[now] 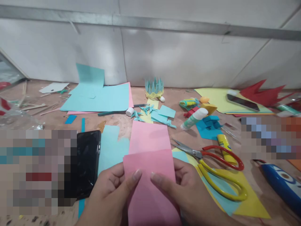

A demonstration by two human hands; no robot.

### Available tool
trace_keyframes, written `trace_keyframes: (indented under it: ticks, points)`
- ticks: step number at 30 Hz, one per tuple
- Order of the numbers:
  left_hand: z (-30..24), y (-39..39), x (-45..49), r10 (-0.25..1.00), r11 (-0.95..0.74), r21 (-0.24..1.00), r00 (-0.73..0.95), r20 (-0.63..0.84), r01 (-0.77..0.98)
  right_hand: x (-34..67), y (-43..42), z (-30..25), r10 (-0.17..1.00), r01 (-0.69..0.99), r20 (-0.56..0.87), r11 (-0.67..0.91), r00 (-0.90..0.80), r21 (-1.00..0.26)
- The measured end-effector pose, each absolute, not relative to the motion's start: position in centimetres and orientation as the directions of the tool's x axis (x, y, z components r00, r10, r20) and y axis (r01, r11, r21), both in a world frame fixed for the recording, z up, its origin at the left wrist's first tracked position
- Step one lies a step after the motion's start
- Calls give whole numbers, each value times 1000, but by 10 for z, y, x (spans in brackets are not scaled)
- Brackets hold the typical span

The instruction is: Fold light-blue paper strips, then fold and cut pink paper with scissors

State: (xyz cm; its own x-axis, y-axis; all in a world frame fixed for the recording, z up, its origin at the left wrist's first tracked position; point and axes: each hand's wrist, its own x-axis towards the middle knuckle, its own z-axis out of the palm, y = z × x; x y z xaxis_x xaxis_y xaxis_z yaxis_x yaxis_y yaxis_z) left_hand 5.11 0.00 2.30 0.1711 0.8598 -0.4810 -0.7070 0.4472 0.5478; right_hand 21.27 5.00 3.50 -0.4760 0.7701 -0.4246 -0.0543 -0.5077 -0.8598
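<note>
1. The scissors (199, 154) are laid on the worktop, with the blades a little apart and the tips directed toward the pink paper.
2. The pink paper (150, 136) is held just left of the scissors, near the blade tips. Two overlapping layers are seen; whether they are one folded sheet or two pieces cannot be told.
3. By the left hand (115, 185), the left side of the pink paper is gripped: the thumb is pressed on the front, and the other fingers are bent behind.
4. By the right hand (182, 185), between the pink paper and the scissors, the right side is gripped in the same manner.
5. A black phone (88, 163) is placed well left of the scissors, near the left hand.
6. A glue stick (195, 119) is found beyond the scissors, and a yellow tube (225, 147) is placed at their red handle.
7. Yellow paper (254, 204) is partly covered by the yellow handle of the scissors.
8. Far beyond the scissors, to the left, a fringed paper piece (154, 88) is stood near the wall (164, 53).
</note>
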Motion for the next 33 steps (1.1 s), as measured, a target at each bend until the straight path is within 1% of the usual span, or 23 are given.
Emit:
trace_keyframes:
  ticks: [7, 11, 16, 21, 28, 33]
  points:
    - [27, 1, 50, 839, 423, 578, 60, -541, -698, 213, 56, 34, 769, 13, -470, -516, -432, -856]
    - [27, 2, 50, 842, 410, 549, 70, -535, -729, 214, 57, 32, 759, 5, -492, -542, -426, -841]
    - [25, 2, 50, 830, 443, 576, 71, -554, -686, 215, 59, 31, 750, -2, -493, -550, -440, -835]
    - [28, 3, 50, 832, 439, 555, 86, -548, -706, 216, 59, 32, 747, 12, -504, -554, -435, -832]
    - [29, 2, 50, 828, 462, 627, 52, -558, -627, 215, 59, 31, 753, 27, -498, -541, -430, -841]
    - [26, 3, 49, 825, 466, 624, 53, -563, -628, 216, 59, 31, 745, 31, -506, -549, -435, -835]
